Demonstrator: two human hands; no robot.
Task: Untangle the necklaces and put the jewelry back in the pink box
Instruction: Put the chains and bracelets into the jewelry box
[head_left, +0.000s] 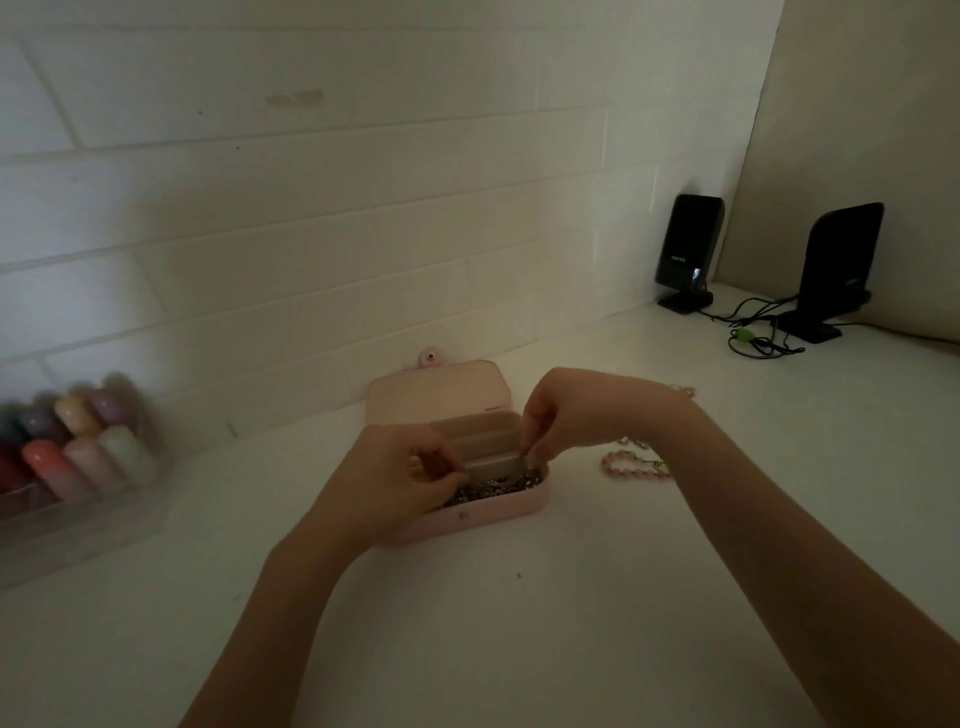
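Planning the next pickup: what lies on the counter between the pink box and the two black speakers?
In the head view, a pink beaded bracelet lies right of the pink box, partly behind the right forearm; beyond it, bare counter up to the speakers.

Two bare forearms, no sleeves, left hand, right hand
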